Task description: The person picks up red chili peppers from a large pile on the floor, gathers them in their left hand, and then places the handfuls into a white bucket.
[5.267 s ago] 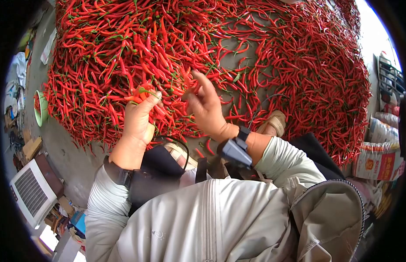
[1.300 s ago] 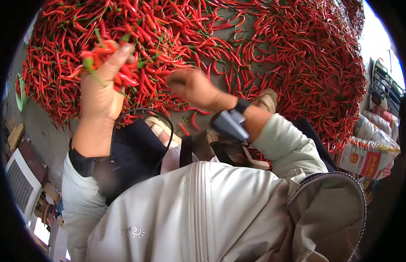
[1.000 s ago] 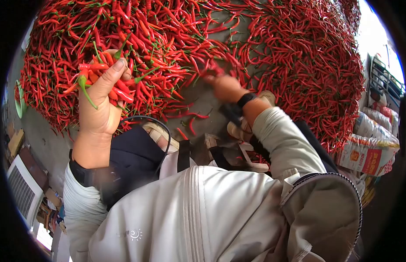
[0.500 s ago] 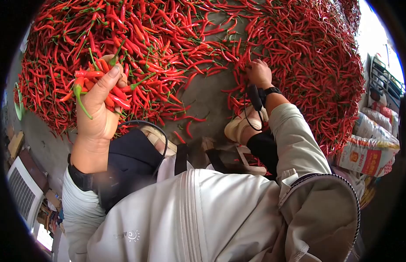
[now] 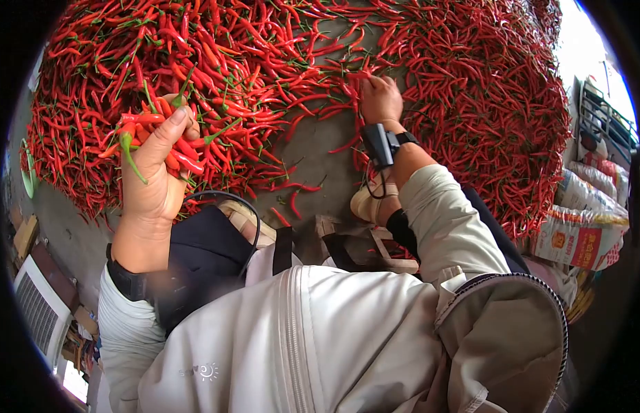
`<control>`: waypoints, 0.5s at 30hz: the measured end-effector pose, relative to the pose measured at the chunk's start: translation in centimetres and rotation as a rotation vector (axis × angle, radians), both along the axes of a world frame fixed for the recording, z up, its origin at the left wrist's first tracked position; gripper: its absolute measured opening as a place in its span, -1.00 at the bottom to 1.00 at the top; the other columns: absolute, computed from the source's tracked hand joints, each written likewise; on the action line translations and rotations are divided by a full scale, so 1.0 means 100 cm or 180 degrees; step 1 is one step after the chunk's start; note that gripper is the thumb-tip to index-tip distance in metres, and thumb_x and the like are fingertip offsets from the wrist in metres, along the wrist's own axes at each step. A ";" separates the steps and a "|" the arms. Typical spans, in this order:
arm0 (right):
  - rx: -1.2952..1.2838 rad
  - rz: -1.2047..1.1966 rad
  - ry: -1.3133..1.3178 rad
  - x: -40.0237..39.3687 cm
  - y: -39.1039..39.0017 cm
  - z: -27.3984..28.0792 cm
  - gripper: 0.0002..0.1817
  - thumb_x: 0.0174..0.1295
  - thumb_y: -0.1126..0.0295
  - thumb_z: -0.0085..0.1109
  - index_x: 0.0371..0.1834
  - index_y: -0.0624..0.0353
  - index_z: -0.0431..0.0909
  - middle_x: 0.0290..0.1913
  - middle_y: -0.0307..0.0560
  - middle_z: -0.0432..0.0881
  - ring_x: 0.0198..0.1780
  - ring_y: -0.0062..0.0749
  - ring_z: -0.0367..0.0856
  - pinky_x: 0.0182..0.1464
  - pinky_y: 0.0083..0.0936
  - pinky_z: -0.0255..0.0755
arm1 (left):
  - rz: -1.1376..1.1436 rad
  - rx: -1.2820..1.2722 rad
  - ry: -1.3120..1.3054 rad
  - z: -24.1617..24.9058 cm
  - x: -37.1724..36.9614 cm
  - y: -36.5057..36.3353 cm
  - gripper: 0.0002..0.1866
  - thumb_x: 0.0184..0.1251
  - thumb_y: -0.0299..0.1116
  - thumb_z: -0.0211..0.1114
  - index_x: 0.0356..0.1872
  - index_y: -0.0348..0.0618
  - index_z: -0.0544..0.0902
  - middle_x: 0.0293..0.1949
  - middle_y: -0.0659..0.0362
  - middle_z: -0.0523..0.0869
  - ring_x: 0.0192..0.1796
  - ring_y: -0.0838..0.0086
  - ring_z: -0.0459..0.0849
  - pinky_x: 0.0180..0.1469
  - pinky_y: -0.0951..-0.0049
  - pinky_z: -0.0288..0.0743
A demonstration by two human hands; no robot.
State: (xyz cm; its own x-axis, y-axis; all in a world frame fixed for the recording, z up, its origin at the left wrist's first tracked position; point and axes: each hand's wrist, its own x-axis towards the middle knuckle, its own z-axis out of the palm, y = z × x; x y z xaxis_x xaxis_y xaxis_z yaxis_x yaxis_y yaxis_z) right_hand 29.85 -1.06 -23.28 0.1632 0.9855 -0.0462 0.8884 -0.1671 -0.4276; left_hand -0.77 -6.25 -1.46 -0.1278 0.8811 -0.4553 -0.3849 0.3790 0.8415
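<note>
My left hand (image 5: 158, 141) is closed around a bunch of red chili peppers (image 5: 185, 155) with green stems, the thumb pressed over them. Their ends stick out on both sides of the fist, above a large heap of red chili peppers (image 5: 79, 89) at the left. My right hand (image 5: 382, 100) is at the gap between this heap and a second heap (image 5: 485, 103) at the right. Its fingers are curled downward, next to some red chilies; the fingertips are hidden, and what they hold, if anything, does not show. A dark device is strapped at the right wrist.
Loose chilies (image 5: 294, 204) lie on the grey floor (image 5: 316, 148) between the heaps. My sandalled feet and a low wooden frame (image 5: 327, 230) are just in front of me. Printed sacks (image 5: 574, 237) stand at the right. A white louvred panel (image 5: 41, 310) is at the left.
My right hand has moved left and slightly away from me, from the edge of the right heap into the gap. My left hand has stayed nearly still with its bunch of chilies.
</note>
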 end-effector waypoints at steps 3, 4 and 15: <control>0.0232 -0.0090 0.1456 -0.058 0.001 0.042 -0.84 0.09 0.34 0.18 -0.31 0.14 0.61 -0.34 -0.06 0.60 -0.37 -0.29 0.59 -0.29 -0.46 0.47 | -0.0106 -0.0109 0.0028 -0.004 -0.002 -0.001 -0.75 0.18 -0.47 0.22 -0.10 -0.25 0.49 -0.20 0.10 0.60 -0.15 0.45 0.57 -0.11 0.51 0.44; 0.0233 -0.0196 0.2734 -0.084 -0.003 0.051 -0.85 0.06 0.41 0.21 -0.32 0.21 0.59 -0.38 -0.08 0.61 -0.38 -0.39 0.59 -0.32 -0.51 0.46 | -0.0150 -0.0237 0.0020 -0.004 -0.001 0.000 -0.73 0.20 -0.45 0.21 -0.07 -0.24 0.46 -0.10 0.05 0.59 -0.01 0.39 0.56 0.00 0.46 0.42; -0.1451 0.0512 0.5568 -0.154 -0.038 0.175 -0.86 0.07 0.53 0.16 -0.31 0.36 0.57 -0.39 -0.14 0.62 -0.30 -0.59 0.58 -0.26 -0.62 0.48 | 0.0019 -0.0073 0.0682 -0.011 0.001 -0.006 -0.70 0.09 -0.55 0.31 -0.14 -0.22 0.48 -0.25 0.19 0.59 -0.15 0.48 0.58 -0.03 0.51 0.43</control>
